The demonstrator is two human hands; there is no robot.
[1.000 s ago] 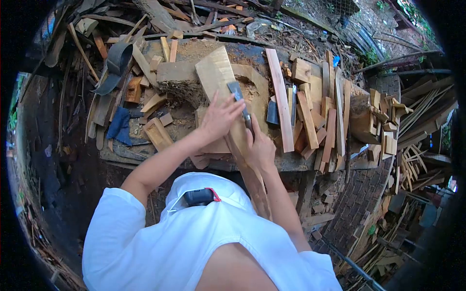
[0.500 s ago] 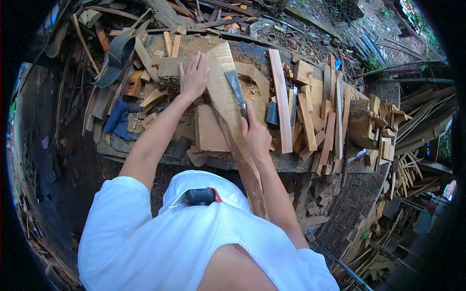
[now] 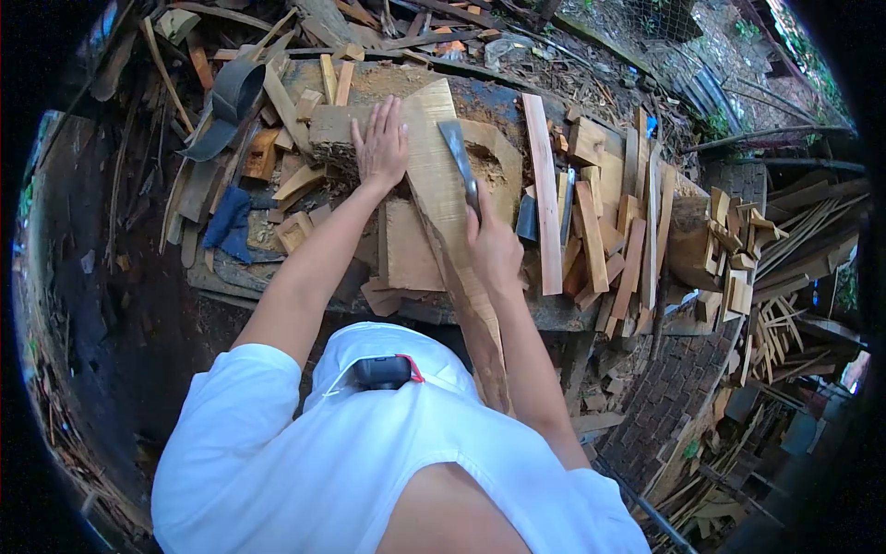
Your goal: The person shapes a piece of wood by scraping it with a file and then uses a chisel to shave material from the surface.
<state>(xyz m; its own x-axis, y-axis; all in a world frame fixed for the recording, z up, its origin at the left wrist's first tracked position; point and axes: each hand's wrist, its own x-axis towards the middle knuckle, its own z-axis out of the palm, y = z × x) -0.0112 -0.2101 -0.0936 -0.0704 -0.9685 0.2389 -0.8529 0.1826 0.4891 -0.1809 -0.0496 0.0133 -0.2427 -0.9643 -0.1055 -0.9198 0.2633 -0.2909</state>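
Observation:
A long plank (image 3: 430, 175) with a wavy lower edge slants from the workbench down toward my body, beside a thick wood block (image 3: 334, 125). My left hand (image 3: 379, 148) lies spread with its palm down, over the block and the plank's left edge, holding nothing. In my right hand (image 3: 492, 242) is the handle of a tool with a flat, tapering metal blade (image 3: 454, 148). The blade lies over the right side of the plank and points away from me. Fingers of that hand are wrapped round the handle.
Several wood strips (image 3: 544, 189) lie on the bench to the right, near small offcuts (image 3: 586, 141). A blue cloth (image 3: 228, 224) and a curled dark strip (image 3: 231, 97) are at the left. More scrap wood (image 3: 780, 332) is heaped at the far right.
The blade has shifted slightly nearer and stands more upright in view, with my right hand a little lower against the plank. The whole bench appears shifted slightly right. My left hand stays spread.

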